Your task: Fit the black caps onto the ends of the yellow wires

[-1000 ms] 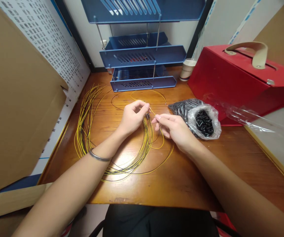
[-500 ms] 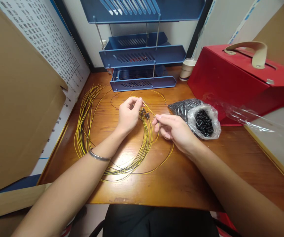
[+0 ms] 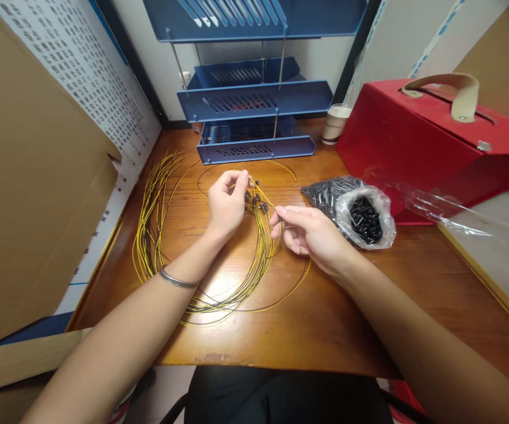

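My left hand (image 3: 224, 203) pinches a thin yellow wire between thumb and forefinger, above a bundle of yellow wires (image 3: 254, 259) with small black caps (image 3: 258, 203) at their ends. My right hand (image 3: 310, 232) pinches the same wire a little to the right, thumb and forefinger closed. A second bundle of yellow wires (image 3: 151, 218) lies loose at the left of the wooden desk (image 3: 325, 318). A clear plastic bag of small black parts (image 3: 363, 218) sits open just right of my right hand.
A blue stacked letter tray (image 3: 254, 106) stands at the back, a paper cup (image 3: 336, 123) beside it. A red box with a tan handle (image 3: 440, 135) fills the right. Cardboard (image 3: 29, 176) and a printed sheet (image 3: 91, 82) wall the left side.
My left hand has moved up and to the left, drawing the wire out. The right hand has shifted slightly left and stays pinched on the wire.
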A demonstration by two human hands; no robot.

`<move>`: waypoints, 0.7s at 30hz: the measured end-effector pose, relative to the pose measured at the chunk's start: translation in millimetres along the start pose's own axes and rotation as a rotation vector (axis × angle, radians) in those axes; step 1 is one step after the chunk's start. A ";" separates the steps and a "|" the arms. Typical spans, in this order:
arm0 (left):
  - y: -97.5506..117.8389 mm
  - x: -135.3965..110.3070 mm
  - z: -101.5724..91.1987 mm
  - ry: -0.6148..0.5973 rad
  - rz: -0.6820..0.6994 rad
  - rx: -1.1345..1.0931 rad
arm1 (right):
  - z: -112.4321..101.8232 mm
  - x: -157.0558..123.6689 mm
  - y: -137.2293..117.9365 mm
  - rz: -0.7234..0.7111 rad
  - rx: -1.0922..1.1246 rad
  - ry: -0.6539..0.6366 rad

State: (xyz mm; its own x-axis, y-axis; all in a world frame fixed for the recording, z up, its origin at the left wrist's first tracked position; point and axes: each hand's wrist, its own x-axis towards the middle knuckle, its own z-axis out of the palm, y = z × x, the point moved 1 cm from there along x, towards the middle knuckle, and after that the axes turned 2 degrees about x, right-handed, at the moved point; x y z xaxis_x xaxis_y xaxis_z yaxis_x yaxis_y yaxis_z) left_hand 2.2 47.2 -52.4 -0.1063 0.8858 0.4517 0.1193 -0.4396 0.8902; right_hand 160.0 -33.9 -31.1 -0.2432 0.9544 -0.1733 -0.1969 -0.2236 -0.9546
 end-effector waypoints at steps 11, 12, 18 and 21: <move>8.4 -5.2 1.1 -0.155 -0.022 -0.017 | -1.2 0.5 -1.5 -0.067 0.015 0.092; 9.0 -6.0 1.2 -0.181 -0.011 -0.014 | -1.7 0.1 -2.0 -0.080 0.026 0.112; 15.9 -11.7 -0.1 -0.229 0.121 0.076 | -2.9 -1.4 -3.9 -0.144 0.128 0.195; 22.3 -15.7 -0.6 -0.260 0.232 0.135 | -5.2 -1.0 -5.7 -0.191 0.203 0.295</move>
State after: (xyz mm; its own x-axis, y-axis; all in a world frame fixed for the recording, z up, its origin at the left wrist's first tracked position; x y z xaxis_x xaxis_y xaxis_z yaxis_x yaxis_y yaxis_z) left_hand 5.9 23.4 -39.5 0.1905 0.7810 0.5948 0.2418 -0.6245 0.7426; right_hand 166.3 -32.6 -26.7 0.0929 0.9918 -0.0882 -0.4032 -0.0435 -0.9141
